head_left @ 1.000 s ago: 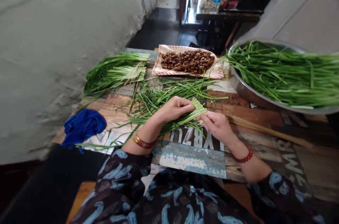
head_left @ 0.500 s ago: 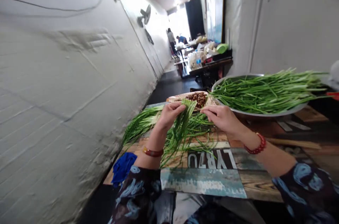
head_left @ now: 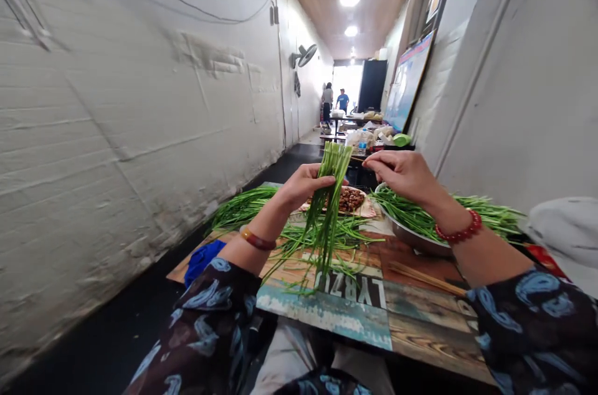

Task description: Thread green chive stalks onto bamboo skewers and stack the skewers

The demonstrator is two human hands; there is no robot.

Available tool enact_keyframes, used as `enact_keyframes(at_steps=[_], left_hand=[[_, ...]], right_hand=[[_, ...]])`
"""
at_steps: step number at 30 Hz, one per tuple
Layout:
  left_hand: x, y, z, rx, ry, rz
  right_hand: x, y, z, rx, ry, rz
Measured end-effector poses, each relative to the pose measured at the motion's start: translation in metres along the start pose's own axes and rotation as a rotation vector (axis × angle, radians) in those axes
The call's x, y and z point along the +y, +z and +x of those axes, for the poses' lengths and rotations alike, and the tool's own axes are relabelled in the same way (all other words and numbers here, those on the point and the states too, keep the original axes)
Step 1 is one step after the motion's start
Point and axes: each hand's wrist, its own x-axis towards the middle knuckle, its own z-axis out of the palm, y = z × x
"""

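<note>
My left hand (head_left: 308,186) is closed around a bunch of green garlic chives (head_left: 329,202), held up above the table. Their pale cut ends point upward and the long leaves hang down. To the right, my right hand (head_left: 397,171) pinches a thin bamboo skewer (head_left: 357,159) that reaches toward the pale ends. Whether its tip has entered the stalks I cannot make out. Below the bunch, loose chives (head_left: 339,233) are scattered over the wooden-patterned table (head_left: 327,315). Several more bamboo skewers (head_left: 427,278) lie on the table under my right forearm.
Behind my hands sits a tray of small brown pieces (head_left: 351,200). A metal bowl (head_left: 415,237) heaped with chives stands at right, another chive pile (head_left: 243,208) at left. A blue cloth (head_left: 203,261) lies at the left edge. Two people (head_left: 342,99) stand far back.
My view has levelled and tilted up. Both hands have risen with the chives, which now hang more upright, and the skewer sits near their pale ends.
</note>
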Motion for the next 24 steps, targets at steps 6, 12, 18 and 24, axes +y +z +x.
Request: enact_keyframes(at_steps=[6,12,18,24], left_hand=[[0.005,0.006,-0.014,-0.034,0.11,-0.045],[0.008,0.014,-0.014,-0.029,0.18,-0.207],[-0.006,0.017,-0.022,-0.055,0.122,-0.325],[-0.014,0.024,-0.036,-0.04,0.075,-0.428]], right_hand=[[-0.014,-0.006,-0.003,-0.059,-0.009,-0.023],[-0.032,-0.002,-0.006,-0.136,-0.008,-0.017],[-0.041,-0.001,-0.011,-0.182,-0.041,-0.042],[-0.046,0.002,-0.02,-0.223,-0.074,-0.076]])
